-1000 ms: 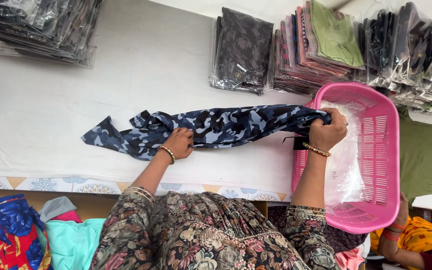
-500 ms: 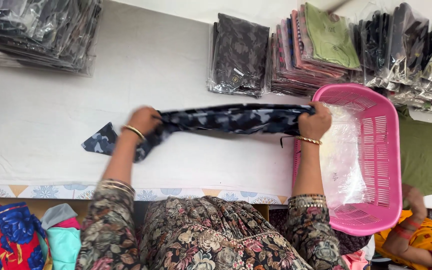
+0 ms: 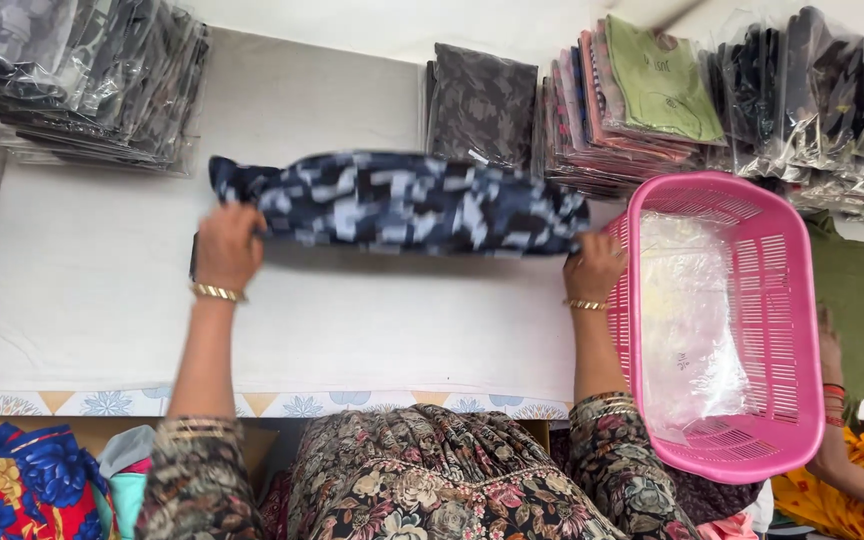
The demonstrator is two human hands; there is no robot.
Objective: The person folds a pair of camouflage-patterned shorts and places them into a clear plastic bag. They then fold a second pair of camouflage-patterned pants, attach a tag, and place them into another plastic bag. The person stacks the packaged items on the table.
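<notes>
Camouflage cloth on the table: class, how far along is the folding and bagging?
Done: bagged stacks line the table's far edge. In hand: the left hand and right hand hold the blue camouflage cloth stretched out by its ends, only partly folded. Left: empty clear bags wait in the pink basket.

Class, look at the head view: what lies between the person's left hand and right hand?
The blue camouflage cloth, stretched between left hand and right hand, seen in the head view.

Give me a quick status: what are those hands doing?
Left hand and right hand each grip one end of the blue camouflage cloth, stretched over the white table. Pink basket beside right hand.
</notes>
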